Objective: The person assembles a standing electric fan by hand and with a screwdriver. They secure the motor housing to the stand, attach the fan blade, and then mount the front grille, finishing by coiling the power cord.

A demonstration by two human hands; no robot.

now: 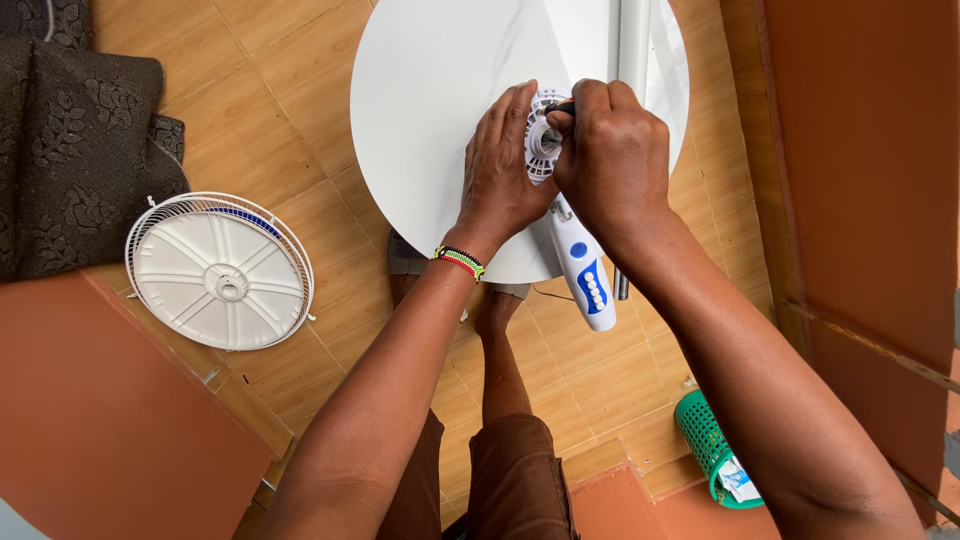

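A white fan housing [543, 140] with a ribbed round face lies on a round white table [430, 80]. Its white and blue control body [585, 272] hangs over the table's near edge. My left hand [500, 170], with a beaded bracelet [460, 261] at the wrist, presses against the housing's left side and steadies it. My right hand [612, 160] is closed around a dark-handled screwdriver [564, 107] whose tip points into the centre of the housing.
A white fan guard [220, 270] lies on the tiled floor at the left. Dark patterned fabric [70, 150] sits at the top left. A white pole [633, 40] crosses the table. A green basket [708, 445] stands at the lower right, by orange walls.
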